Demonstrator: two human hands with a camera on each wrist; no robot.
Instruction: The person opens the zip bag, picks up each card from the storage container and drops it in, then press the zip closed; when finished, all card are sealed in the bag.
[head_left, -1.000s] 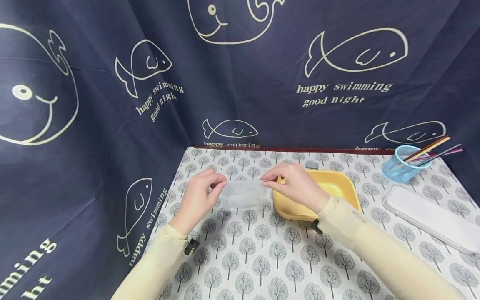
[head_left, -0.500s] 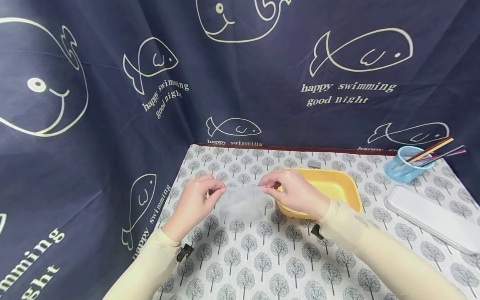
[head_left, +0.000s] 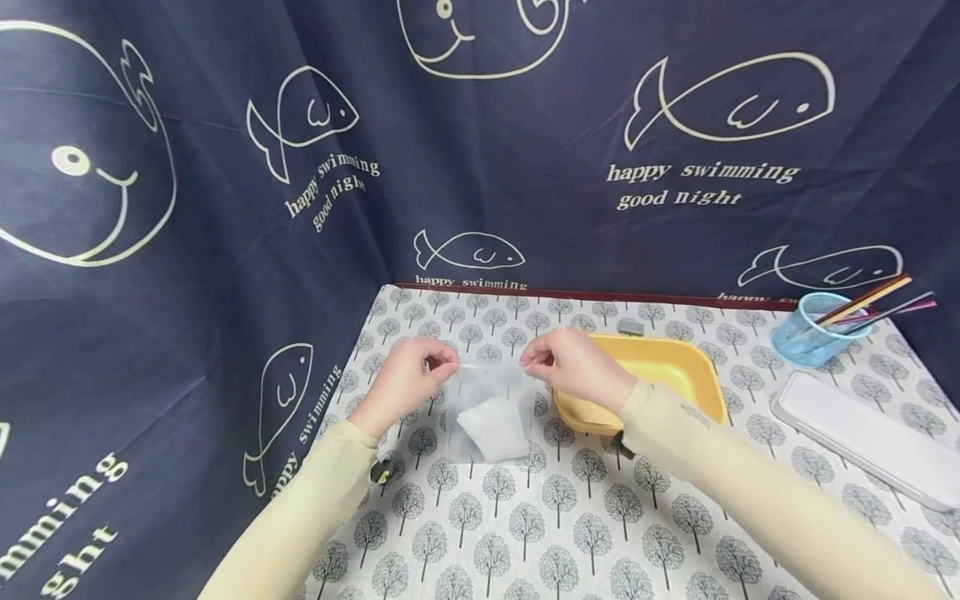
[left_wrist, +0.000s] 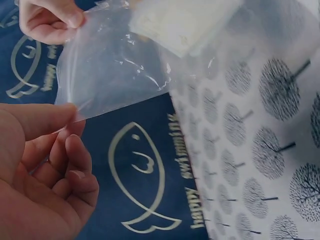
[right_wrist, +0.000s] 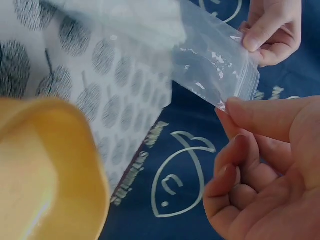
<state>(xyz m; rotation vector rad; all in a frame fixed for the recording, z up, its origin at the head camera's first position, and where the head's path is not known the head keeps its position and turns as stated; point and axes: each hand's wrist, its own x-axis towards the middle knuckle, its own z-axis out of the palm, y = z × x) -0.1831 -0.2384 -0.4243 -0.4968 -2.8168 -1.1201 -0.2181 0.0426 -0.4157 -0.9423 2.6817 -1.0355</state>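
Note:
A clear zip bag (head_left: 487,385) hangs between my two hands, its top edge stretched level. Inside, toward the bottom, lies a white folded pad (head_left: 497,429), tilted in the bag; the left wrist view also shows this white pad (left_wrist: 182,25). My left hand (head_left: 411,372) pinches the left top corner between thumb and forefinger. With the same kind of pinch, my right hand (head_left: 577,367) holds the right top corner. Ridged zip lines of the bag (right_wrist: 245,80) show near the top edge in the right wrist view.
Behind my right hand stands a yellow basin (head_left: 675,371), with a small grey block (head_left: 631,327) beyond it. A light blue cup (head_left: 806,342) with thin sticks and a long white case (head_left: 862,437) are at the right. Dark curtains hang behind and left.
The bag, earlier tilted and blurred, now hangs down, with the white pad plainly visible in its lower part. Both hands have shifted slightly and keep hold of the top corners.

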